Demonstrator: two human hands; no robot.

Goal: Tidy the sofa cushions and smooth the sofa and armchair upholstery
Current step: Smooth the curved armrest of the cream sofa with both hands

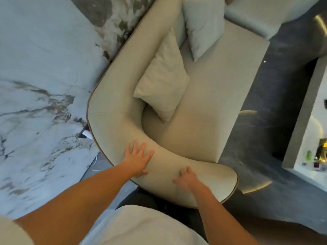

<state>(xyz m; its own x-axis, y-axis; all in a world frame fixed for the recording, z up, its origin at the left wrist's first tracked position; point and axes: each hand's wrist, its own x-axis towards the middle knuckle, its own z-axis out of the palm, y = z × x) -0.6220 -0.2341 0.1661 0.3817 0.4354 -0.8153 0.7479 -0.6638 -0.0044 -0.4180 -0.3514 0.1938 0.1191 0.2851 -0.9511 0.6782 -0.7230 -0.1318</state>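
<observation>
**Smoothing the curved armrest, flat palm first**

Lay directly under both hands: the cream fabric sofa with its rounded, padded armrest [164, 167], curling away from the fingertips into the seat. Was being smoothed, by all appearance, along that armrest roll. Pressed flat on the padding, fingers spread and gripping nothing: the left hand [137, 159]. Rested just beside it on the same roll, loosely curled with fingertips down: the right hand [185, 179]; could not be told whether any fabric was pinched beneath, given the blur.

Advice for the stroke, as judgement only: keep the left palm wide and flat, sweep with the curve rather than across it, and anchor with the right so the cover does not creep.

Beyond the left fingertips, propped in the corner: a plump cream square cushion [162, 85]. Farther still: a pale grey-white cushion [203, 27] leaning on the backrest. Out past the left wrist: a white marble-veined floor [44, 76].
</observation>
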